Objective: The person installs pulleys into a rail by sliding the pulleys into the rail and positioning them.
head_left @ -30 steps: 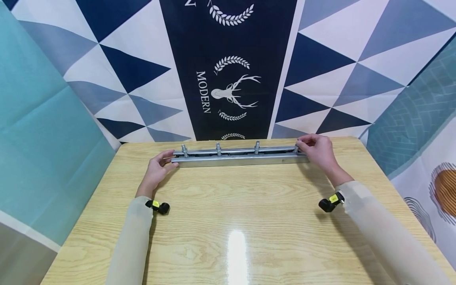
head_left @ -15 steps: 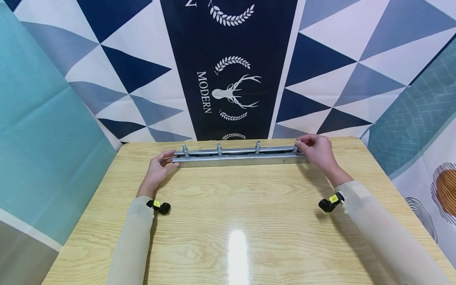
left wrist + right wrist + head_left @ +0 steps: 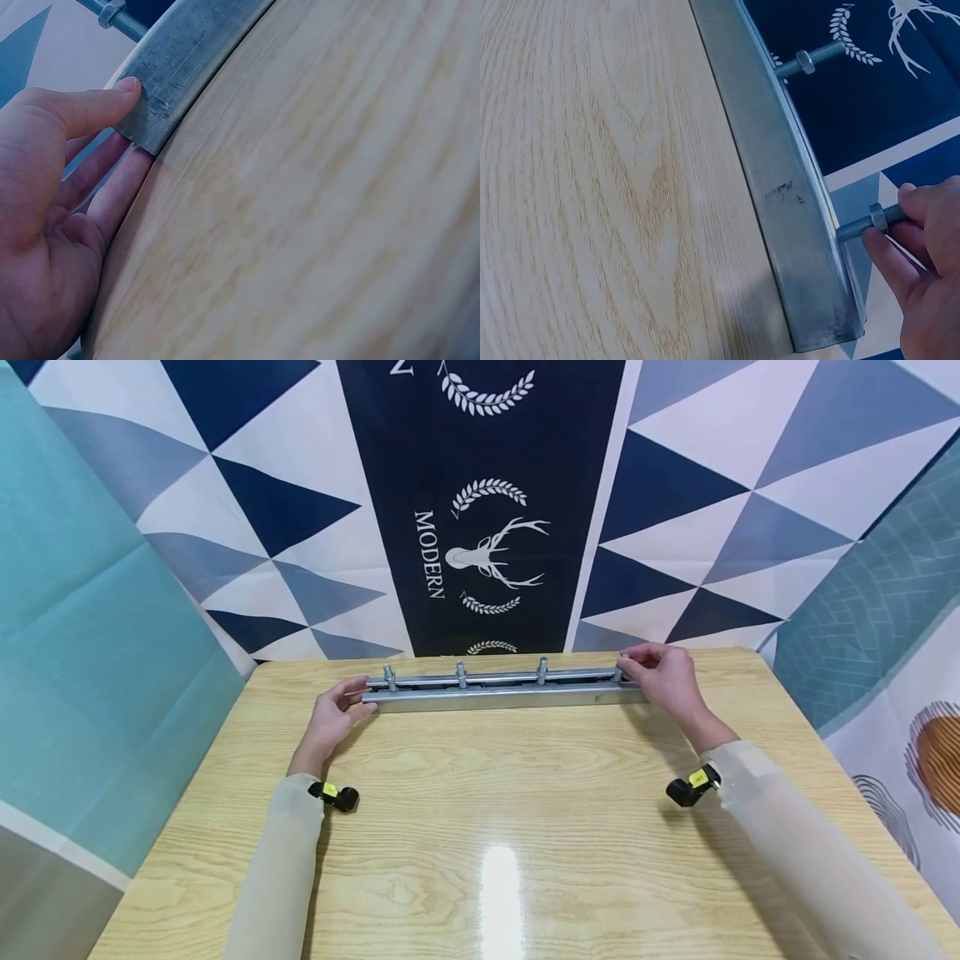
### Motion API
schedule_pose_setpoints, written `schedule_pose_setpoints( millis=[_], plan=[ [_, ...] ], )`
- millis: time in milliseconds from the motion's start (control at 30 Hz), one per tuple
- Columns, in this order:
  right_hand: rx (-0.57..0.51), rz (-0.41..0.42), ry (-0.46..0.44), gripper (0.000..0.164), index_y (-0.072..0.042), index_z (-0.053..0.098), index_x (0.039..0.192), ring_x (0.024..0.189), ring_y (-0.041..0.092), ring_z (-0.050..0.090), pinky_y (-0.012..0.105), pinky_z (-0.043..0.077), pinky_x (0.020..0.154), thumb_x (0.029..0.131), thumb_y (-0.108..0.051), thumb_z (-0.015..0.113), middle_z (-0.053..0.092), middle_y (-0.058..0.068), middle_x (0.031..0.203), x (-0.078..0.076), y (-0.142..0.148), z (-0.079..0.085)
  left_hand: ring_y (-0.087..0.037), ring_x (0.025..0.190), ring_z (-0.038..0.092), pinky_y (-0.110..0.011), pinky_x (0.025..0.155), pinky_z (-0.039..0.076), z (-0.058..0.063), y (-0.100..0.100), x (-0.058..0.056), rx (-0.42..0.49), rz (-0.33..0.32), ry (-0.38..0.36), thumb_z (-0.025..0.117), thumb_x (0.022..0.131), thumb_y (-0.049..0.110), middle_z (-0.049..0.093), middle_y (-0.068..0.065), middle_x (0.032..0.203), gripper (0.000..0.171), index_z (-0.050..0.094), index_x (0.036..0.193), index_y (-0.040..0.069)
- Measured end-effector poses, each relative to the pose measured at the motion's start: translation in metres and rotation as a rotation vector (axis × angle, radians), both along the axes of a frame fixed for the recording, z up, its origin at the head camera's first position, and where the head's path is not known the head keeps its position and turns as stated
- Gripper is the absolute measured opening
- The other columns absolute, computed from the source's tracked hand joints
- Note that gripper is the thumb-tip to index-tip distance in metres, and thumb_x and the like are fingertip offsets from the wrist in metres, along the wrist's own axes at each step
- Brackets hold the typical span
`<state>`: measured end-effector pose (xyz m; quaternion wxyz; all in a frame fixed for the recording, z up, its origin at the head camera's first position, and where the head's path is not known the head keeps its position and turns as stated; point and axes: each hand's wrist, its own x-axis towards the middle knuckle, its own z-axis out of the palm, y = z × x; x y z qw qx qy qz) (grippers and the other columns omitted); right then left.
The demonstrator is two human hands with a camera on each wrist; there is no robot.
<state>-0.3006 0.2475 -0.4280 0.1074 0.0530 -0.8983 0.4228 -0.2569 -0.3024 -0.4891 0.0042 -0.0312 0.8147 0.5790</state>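
A long silver metal channel (image 3: 510,697) lies along the far side of the table, its slot facing up. Several bolts stand up out of that slot, among them a left one (image 3: 389,677) and a middle one (image 3: 542,670). My left hand (image 3: 332,718) holds the channel's left end, thumb on the front wall and fingers at the cut end. At the other end, my right hand (image 3: 666,681) pinches the upper part of the rightmost bolt (image 3: 855,228). A hex nut (image 3: 879,217) sits on this bolt, right at the fingertips. The fingers partly hide the bolt's top.
The wood-grain table (image 3: 420,827) extends toward me in front of the channel. Close behind it hangs a patterned cloth (image 3: 487,527) with triangles and a deer head. A teal panel (image 3: 97,610) borders the left side.
My right hand has shifted slightly left along the channel, and the rightmost bolt has moved with it. The left hand and the channel stay in place.
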Motion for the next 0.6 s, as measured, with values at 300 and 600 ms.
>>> schedule_pose_setpoints(
  millis=[300,600],
  plan=[
    [0.006,0.004,0.004,0.028,0.005,0.081,0.123,0.076,-0.018,0.058,0.007,0.05,0.067,0.11,-0.019,0.075,0.081,0.032,0.119,0.0023,0.0004,0.0004,-0.042,0.162,0.048,-0.054,0.139,0.037,-0.0025,0.0009,-0.001,0.001,0.003,-0.014,0.071,0.109,0.004,0.048,-0.02,0.177,0.064,0.049,0.169,0.005],
    [0.006,0.012,0.002,0.036,0.003,0.079,0.132,0.08,-0.017,0.057,0.006,0.049,0.068,0.11,-0.024,0.076,0.081,0.03,0.123,0.0022,0.0003,0.0009,-0.042,0.162,0.049,-0.05,0.138,0.041,-0.004,-0.0003,-0.0025,-0.01,0.015,-0.031,0.073,0.109,0.007,0.049,-0.024,0.174,0.066,0.048,0.17,0.007]
  ],
)
